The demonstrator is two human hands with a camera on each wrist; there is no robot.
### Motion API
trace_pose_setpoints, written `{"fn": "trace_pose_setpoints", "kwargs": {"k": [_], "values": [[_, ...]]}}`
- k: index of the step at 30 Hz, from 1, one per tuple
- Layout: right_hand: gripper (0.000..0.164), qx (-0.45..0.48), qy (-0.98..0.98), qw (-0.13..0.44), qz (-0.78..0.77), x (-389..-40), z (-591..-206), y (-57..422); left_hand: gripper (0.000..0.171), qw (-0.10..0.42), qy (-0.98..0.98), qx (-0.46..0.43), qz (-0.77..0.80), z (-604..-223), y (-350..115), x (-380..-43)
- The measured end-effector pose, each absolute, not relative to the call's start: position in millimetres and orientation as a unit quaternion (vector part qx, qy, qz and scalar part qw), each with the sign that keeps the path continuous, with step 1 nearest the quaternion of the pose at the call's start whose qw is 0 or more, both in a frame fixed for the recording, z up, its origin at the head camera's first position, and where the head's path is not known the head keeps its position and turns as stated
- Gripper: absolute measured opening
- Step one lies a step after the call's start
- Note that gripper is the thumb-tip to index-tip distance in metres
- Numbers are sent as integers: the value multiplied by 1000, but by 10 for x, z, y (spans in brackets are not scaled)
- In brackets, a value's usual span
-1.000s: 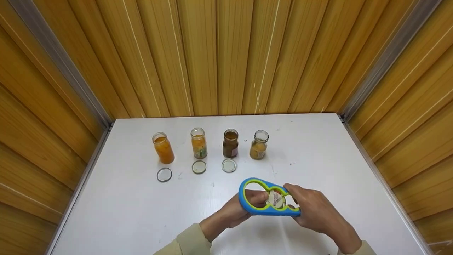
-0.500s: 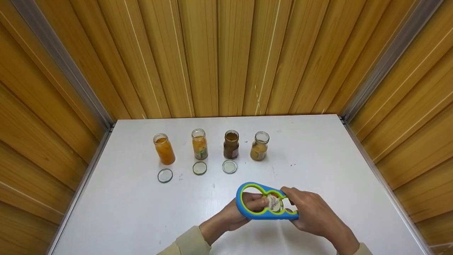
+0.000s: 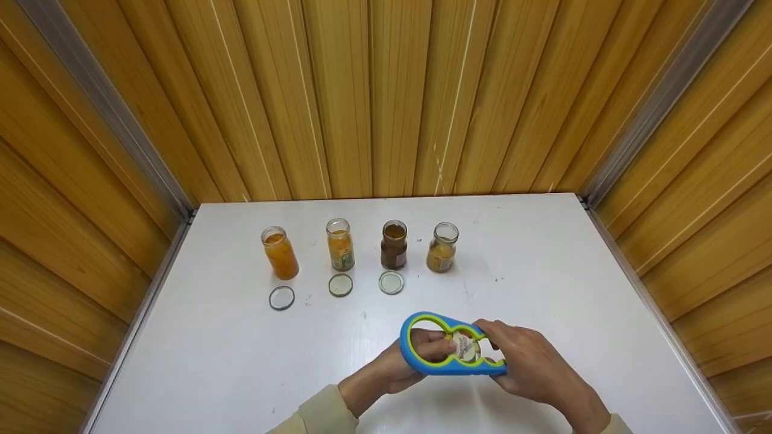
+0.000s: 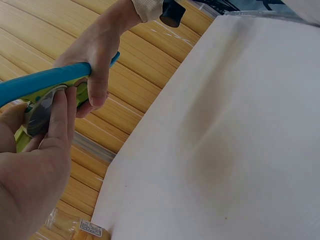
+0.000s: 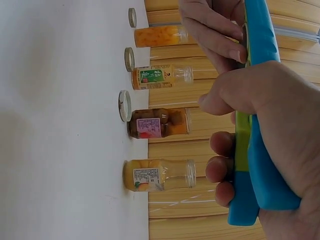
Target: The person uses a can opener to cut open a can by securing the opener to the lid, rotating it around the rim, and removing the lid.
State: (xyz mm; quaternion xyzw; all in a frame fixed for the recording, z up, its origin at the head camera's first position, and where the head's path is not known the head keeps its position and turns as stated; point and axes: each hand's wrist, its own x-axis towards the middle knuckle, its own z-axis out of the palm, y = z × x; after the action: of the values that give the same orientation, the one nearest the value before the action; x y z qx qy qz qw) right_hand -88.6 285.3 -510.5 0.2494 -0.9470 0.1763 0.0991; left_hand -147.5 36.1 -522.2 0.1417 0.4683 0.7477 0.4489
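Observation:
Above the front of the table, my right hand (image 3: pixel 534 361) grips the narrow end of a blue and green jar opener (image 3: pixel 446 369). A jar lid (image 3: pixel 465 346) with a printed top sits in the opener's middle ring. My left hand (image 3: pixel 392 367) reaches behind the opener, its thumb showing through the large ring, and pinches the lid. In the left wrist view, the left fingers press against the lid's dark underside (image 4: pixel 41 116). Curled right fingers (image 5: pixel 220 167) wrap the opener's handle in the right wrist view.
A row of uncapped glass jars stands at the back: an orange one (image 3: pixel 282 260), a yellow-orange one (image 3: pixel 341 252), a brown one (image 3: pixel 394 252) and a pale yellow one (image 3: pixel 441 256). Three lids (image 3: pixel 281 298) lie before the first three. Wooden panels (image 3: pixel 398 102) enclose the white table (image 3: pixel 241 361).
Both hands and the opener have shifted slightly left and down. The lid is still inside the opener's ring, and the left thumb reaches a little lower on it. Jars and loose lids stay put.

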Motion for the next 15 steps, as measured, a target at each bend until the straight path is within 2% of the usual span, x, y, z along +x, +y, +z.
{"fn": "trace_pose_setpoints", "kwargs": {"k": [9, 15], "values": [[77, 244, -948, 85, 184, -889, -5111, 2861, 38, 451, 470, 144, 744, -5232, 364, -1490], [78, 241, -948, 97, 182, -903, -5114, 2880, 39, 441, 485, 113, 746, -5264, 363, -1489]]}}
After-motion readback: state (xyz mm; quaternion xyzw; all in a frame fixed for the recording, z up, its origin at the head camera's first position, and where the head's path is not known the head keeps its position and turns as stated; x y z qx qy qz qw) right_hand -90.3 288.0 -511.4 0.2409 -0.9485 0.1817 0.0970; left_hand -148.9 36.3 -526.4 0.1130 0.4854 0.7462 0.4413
